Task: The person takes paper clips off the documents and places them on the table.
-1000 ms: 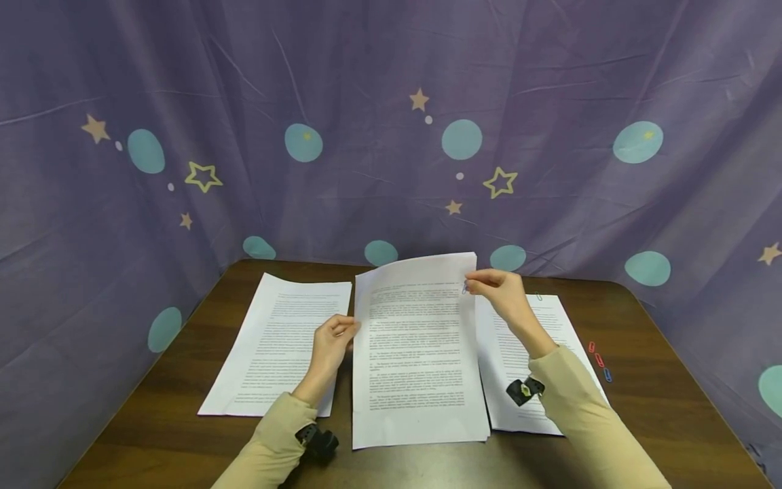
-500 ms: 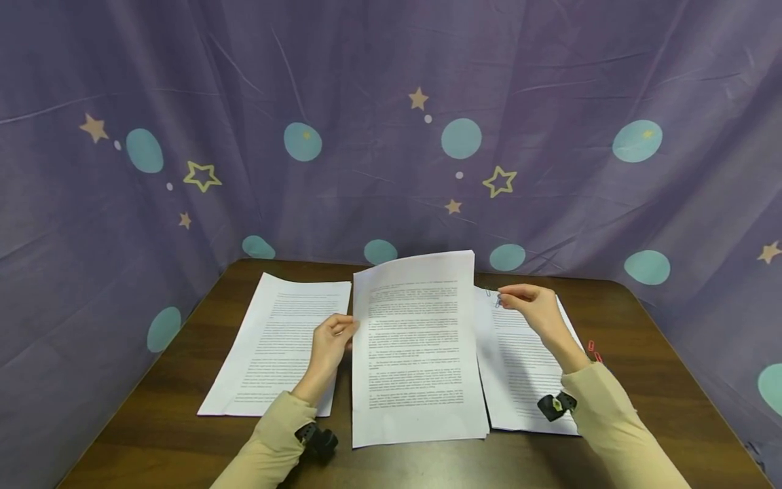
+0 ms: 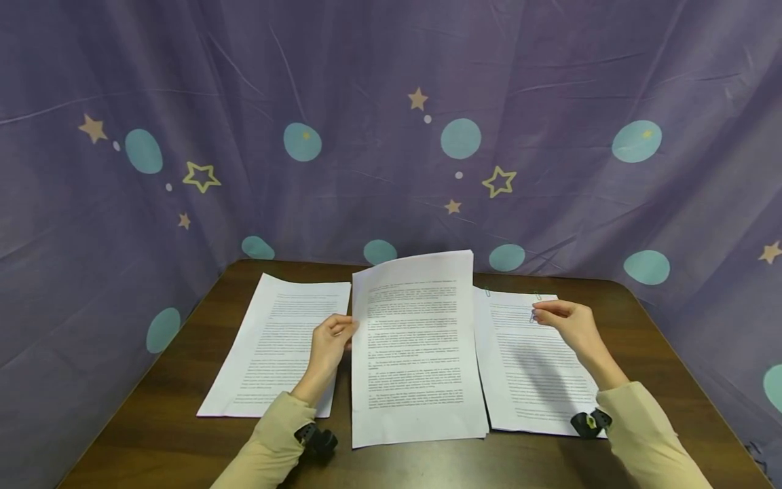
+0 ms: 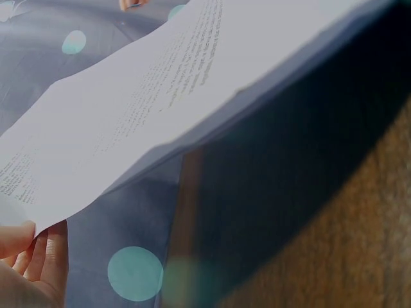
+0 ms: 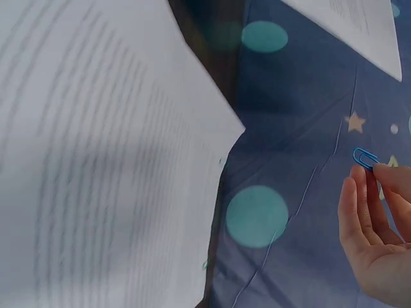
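Right hand [image 3: 571, 324] pinches clip [image 5: 365, 156], left hand [image 3: 330, 339] grips sheet [image 3: 415, 346]

Backdrop: purple cloth [image 3: 550, 102] printed with teal dots and tan stars, hung behind and to both sides of the table.
Table: dark brown wood [image 3: 666, 380], rounded far corners.
Left stack: printed white sheets [image 3: 275, 339], lying flat on the table's left part.
Wrist mounts: black camera units [image 3: 318, 438] at both sleeves.
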A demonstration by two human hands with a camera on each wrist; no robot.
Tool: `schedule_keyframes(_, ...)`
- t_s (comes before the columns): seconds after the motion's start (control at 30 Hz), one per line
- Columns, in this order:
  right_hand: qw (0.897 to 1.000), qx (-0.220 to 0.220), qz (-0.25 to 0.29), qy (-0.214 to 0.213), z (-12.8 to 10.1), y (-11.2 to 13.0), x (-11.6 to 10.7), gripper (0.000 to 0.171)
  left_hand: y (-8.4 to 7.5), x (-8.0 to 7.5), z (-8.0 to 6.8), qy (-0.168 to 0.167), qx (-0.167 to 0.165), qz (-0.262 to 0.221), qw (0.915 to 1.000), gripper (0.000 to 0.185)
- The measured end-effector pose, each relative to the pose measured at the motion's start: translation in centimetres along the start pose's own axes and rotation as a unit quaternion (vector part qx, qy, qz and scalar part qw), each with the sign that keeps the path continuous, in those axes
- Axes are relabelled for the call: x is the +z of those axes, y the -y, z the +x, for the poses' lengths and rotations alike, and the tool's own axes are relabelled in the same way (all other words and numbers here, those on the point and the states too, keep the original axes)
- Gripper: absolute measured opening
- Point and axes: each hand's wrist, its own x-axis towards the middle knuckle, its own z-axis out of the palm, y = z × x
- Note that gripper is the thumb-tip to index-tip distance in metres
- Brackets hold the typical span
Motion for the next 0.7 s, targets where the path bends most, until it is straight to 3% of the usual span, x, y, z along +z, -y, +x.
schedule_keyframes(0.07, 0.999, 0.017, -0.041, -0.024, -0.6, 0.0, -0.7, 0.023, 0.0, 0.0, -0.1, -0.003, -0.003, 0.005, 1.0, 0.014)
schedule_keyframes(0.13, 1.0, 0.014, -0.014, -0.016, -1.2, -0.2, -1.4, 0.02, 0.0, 0.0, -0.1, -0.004, -0.005, 0.012, 0.9999, 0.014)
schedule_keyframes(0.2, 0.998, 0.021, -0.043, -0.029, -1.7, -0.5, -2.0, 0.02, -0.1, 0.0, -0.1, -0.005, -0.005, 0.018, 0.9998, 0.014)
schedule_keyframes(0.3, 0.995, 0.055, -0.072, -0.041, -3.0, 2.0, -2.1, 0.023, -0.1, 0.0, -0.2, -0.006, -0.004, 0.025, 0.9997, 0.014)
schedule_keyframes(0.37, 0.984, 0.092, -0.14, -0.06, -3.7, 3.3, -2.2, 0.032, -0.1, 0.0, -0.2, -0.007, -0.004, 0.025, 0.9996, 0.014)
schedule_keyframes(0.47, 0.977, 0.119, -0.17, -0.052, -4.9, 5.1, -2.6, 0.041, 0.0, 0.0, -0.2, -0.008, -0.003, 0.025, 0.9997, 0.014)
schedule_keyframes(0.53, 0.973, 0.133, -0.178, -0.06, -5.2, 4.0, -3.6, 0.041, -0.1, 0.0, -0.3, -0.008, -0.002, 0.024, 0.9997, 0.014)
schedule_keyframes(0.7, 0.971, 0.116, -0.195, -0.074, -5.7, -1.9, -7.1, 0.034, -0.1, 0.0, -0.3, -0.004, 0.004, 0.018, 0.9998, 0.014)
